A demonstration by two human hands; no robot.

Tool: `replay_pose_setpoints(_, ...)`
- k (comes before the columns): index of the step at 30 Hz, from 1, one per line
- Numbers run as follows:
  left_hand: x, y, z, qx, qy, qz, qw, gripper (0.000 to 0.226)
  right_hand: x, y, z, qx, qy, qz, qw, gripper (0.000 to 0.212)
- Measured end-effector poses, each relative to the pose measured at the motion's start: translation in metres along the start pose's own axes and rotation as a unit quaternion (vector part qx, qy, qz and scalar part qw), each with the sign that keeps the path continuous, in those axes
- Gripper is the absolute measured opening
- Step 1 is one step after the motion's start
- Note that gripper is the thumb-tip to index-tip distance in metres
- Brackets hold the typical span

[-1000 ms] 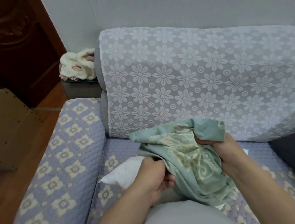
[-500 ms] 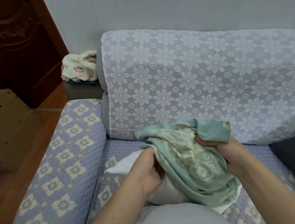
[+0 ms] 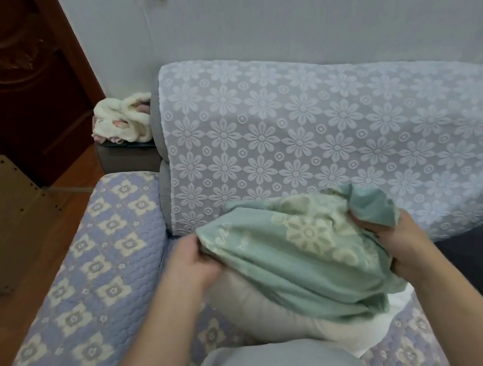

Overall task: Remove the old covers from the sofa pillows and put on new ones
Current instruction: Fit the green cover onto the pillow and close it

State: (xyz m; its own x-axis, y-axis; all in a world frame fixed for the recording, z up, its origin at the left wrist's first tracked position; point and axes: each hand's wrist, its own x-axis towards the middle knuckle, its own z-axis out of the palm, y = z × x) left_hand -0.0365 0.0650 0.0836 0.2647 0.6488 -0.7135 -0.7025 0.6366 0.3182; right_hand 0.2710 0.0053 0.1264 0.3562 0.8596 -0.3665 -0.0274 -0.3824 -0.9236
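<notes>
- Step in hand, as judged: fitting or stripping the green patterned cover (image 3: 303, 254); it sits over the far end of the white pillow insert (image 3: 261, 307), which rests on the sofa seat (image 3: 211, 332) against your lap. Which of the two cannot be told.
- Your left hand (image 3: 190, 267) grips the cover's left edge, fingers curled under the cloth.
- Your right hand (image 3: 404, 246) is closed on a bunch of fabric at the right corner.
- Next move: work both edges evenly along the insert; uneven pull will likely bunch the cloth.
</notes>
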Motion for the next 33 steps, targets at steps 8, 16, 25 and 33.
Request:
replay_pose_setpoints(8,0.004,0.040,-0.060,-0.139,0.103,0.059,0.983,0.043,0.049,-0.002,0.011,0.137,0.213,0.003,0.968,0.016)
replay_pose_setpoints(16,0.009,-0.021,-0.101,0.041,0.154,-0.050,0.986,0.027,0.054,-0.075,0.045,0.404,0.068,-0.085,0.908,0.062)
replay_pose_setpoints(25,0.028,-0.093,-0.074,0.381,0.119,-0.012,0.917,0.017,0.042,-0.160,0.051,0.229,0.110,-0.116,0.960,0.031)
replay_pose_setpoints(33,0.018,-0.160,-0.065,0.565,0.002,-0.167,0.808,0.029,0.086,-0.138,0.173,-0.346,0.123,-0.220,0.904,0.042)
